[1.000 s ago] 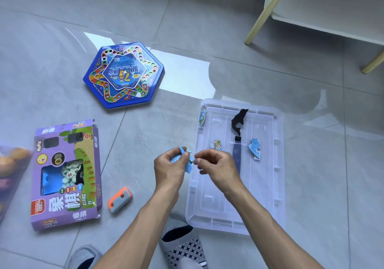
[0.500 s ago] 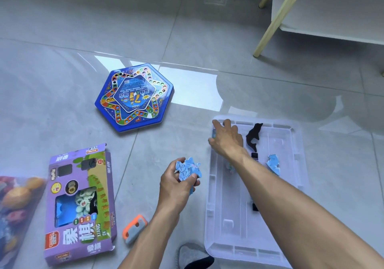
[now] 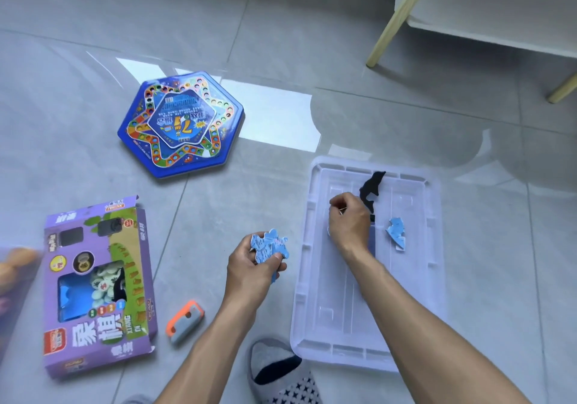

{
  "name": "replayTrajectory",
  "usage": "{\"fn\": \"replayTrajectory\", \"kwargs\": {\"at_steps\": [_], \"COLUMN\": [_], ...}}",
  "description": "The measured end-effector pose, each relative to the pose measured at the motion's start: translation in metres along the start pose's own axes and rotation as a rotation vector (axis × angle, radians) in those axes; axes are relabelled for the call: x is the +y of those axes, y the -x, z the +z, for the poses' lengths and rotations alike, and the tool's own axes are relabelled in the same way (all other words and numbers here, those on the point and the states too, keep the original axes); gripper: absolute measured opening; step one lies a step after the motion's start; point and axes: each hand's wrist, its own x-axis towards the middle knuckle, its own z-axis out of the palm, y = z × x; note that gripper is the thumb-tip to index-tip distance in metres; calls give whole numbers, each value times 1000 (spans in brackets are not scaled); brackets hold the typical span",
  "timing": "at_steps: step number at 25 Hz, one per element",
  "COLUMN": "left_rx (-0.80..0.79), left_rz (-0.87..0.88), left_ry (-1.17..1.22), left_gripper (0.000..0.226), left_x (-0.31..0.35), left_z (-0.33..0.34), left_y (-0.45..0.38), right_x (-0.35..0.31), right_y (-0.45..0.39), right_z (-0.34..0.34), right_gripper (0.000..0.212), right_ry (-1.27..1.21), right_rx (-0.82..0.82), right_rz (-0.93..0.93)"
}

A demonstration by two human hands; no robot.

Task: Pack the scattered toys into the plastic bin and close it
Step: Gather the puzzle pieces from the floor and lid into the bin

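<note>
purple chess box (image 3: 100, 288) & hex board game (image 3: 181, 126) lie on floor at left, not yet packed. blue puzzle pcs (image 3: 270, 246) are pinched in left hand (image 3: 253, 266), beside clear bin (image 3: 434, 278). right hand (image 3: 348, 222) is curled inside bin; contents can't be told. pcs should be laid flat, w/ room left for boxes.

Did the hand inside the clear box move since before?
Yes. The right hand pulled back from the clear box's far left corner toward the black dolphin.
</note>
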Motion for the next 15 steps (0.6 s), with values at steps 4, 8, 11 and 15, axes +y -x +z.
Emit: {"fn": "replayTrajectory", "kwargs": {"at_steps": [4, 8, 11, 15], "left_rx": [-24, -34, -16, -20], "left_rz": [-2, 3, 8, -2], "left_ry": [3, -2, 10, 13], "left_gripper": [26, 26, 27, 26], "left_x": [-3, -4, -5, -10], "left_z": [6, 4, -2, -3], "left_y": [1, 6, 5, 5], "right_x": [21, 17, 21, 38], "right_y": [25, 22, 33, 46], "right_z": [-6, -3, -7, -9], "right_gripper": [24, 10, 24, 35], "right_ry": [200, 413, 506, 488], "right_rx": [-202, -163, -115, -100], "right_rz": [34, 39, -19, -19]}}
